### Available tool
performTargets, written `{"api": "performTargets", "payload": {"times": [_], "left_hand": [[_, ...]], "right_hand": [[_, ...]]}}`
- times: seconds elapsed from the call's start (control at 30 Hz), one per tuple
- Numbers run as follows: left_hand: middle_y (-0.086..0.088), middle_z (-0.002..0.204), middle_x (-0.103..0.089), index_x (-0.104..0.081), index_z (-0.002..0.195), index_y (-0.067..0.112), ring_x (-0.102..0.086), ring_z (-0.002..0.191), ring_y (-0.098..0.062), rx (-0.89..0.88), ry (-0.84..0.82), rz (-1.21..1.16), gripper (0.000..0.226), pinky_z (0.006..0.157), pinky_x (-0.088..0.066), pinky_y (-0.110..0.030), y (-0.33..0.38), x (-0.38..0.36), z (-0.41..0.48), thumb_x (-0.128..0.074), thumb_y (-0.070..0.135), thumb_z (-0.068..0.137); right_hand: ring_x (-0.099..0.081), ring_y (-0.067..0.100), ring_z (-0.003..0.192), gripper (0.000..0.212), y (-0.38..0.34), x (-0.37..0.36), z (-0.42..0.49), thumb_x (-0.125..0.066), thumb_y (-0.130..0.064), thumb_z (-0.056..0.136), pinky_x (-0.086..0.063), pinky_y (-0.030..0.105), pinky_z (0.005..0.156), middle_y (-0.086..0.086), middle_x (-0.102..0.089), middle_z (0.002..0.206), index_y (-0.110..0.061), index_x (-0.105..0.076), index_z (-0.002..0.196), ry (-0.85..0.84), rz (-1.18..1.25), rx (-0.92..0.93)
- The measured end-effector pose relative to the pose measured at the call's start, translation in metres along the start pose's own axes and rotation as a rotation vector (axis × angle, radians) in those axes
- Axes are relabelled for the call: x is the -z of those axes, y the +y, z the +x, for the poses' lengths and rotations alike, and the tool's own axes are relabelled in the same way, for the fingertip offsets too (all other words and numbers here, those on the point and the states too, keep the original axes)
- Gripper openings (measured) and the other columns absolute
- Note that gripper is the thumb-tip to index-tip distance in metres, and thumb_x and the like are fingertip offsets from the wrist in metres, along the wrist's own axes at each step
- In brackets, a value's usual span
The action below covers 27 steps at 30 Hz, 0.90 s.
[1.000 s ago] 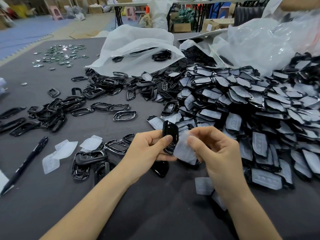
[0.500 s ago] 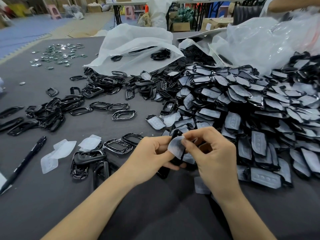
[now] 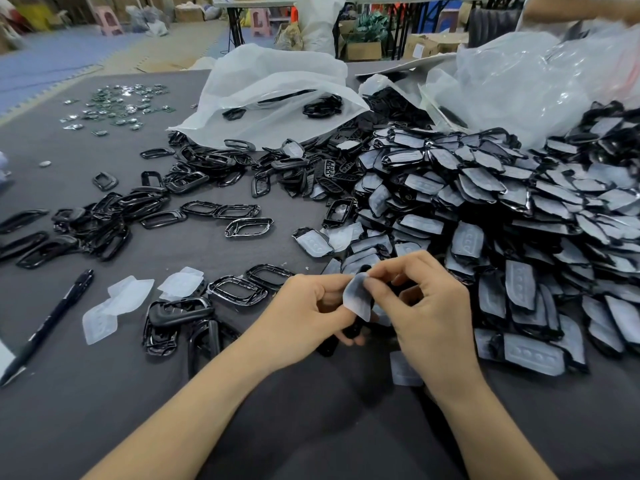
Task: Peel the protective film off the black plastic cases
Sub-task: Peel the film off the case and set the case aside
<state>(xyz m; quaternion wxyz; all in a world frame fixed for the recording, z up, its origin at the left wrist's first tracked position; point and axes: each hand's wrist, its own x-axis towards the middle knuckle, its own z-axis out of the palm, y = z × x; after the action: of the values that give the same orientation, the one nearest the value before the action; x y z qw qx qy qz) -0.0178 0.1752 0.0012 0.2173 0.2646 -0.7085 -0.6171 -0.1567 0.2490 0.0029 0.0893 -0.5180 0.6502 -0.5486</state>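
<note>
at lower centre of the frame, one black plastic case point(image 3: 354, 332) gripped on edge in the left hand point(image 3: 304, 306), fingers curled round it. pinched between thumb and forefinger of the right hand point(image 3: 427, 306), a pale sheet of protective film point(image 3: 356, 296), raised at its upper corner; hard to tell whether attached to the case lower down or already free. judged mid-peel on this piece.

just left of the hands, a few discarded films point(image 3: 117, 303) flat on the grey worktop point(image 3: 104, 393), beside a small cluster of bare black frames and shells point(image 3: 180, 317). filling the right half of the frame, a large heap of cases point(image 3: 485, 216), film on nearly every visible face. by that count, only a handful done and the great bulk left to strip.

further left, loose black rings point(image 3: 104, 216) scattered over the worktop, and a black pen point(image 3: 48, 323) near the lower left edge. at upper centre, an open white plastic bag point(image 3: 270, 88) with more black parts inside. at upper left, a scatter of small shiny bits point(image 3: 117, 105), too small to identify.
</note>
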Motion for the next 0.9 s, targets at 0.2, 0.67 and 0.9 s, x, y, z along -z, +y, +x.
{"api": "performTargets", "payload": {"times": [0.2, 0.67, 0.9], "left_hand": [[-0.008, 0.086, -0.075, -0.071, 0.101, 0.027, -0.068, 0.062, -0.016, -0.01, -0.036, 0.009, 0.025, 0.059, -0.053, -0.022, 0.002, 0.003, -0.002, -0.057, 0.007, 0.097], [0.0, 0.076, -0.073, -0.073, 0.097, 0.033, -0.06, 0.051, -0.011, -0.014, -0.108, 0.026, 0.016, 0.054, -0.049, -0.02, 0.005, 0.007, -0.004, -0.059, 0.025, 0.095], [-0.003, 0.073, -0.072, -0.074, 0.098, 0.026, -0.059, 0.049, -0.01, -0.004, -0.108, -0.005, 0.016, 0.053, -0.048, -0.02, 0.002, 0.009, -0.003, -0.06, 0.028, 0.091]], "right_hand": [[-0.06, 0.007, 0.07, 0.024, -0.004, 0.004, 0.002, -0.073, 0.0, 0.077, -0.048, 0.014, 0.058, -0.008, -0.065, 0.076, -0.021, -0.063, 0.082, -0.078, 0.33, -0.28], [-0.051, 0.02, 0.068, 0.032, -0.003, 0.01, 0.005, -0.061, 0.005, 0.083, -0.045, 0.029, 0.061, 0.002, -0.059, 0.073, -0.023, -0.074, 0.074, -0.301, 0.584, -0.463], [-0.046, 0.012, 0.057, 0.035, -0.009, 0.009, 0.004, -0.059, 0.006, 0.083, -0.043, 0.021, 0.053, 0.0, -0.055, 0.063, -0.022, -0.072, 0.067, -0.298, 0.54, -0.396]]}}
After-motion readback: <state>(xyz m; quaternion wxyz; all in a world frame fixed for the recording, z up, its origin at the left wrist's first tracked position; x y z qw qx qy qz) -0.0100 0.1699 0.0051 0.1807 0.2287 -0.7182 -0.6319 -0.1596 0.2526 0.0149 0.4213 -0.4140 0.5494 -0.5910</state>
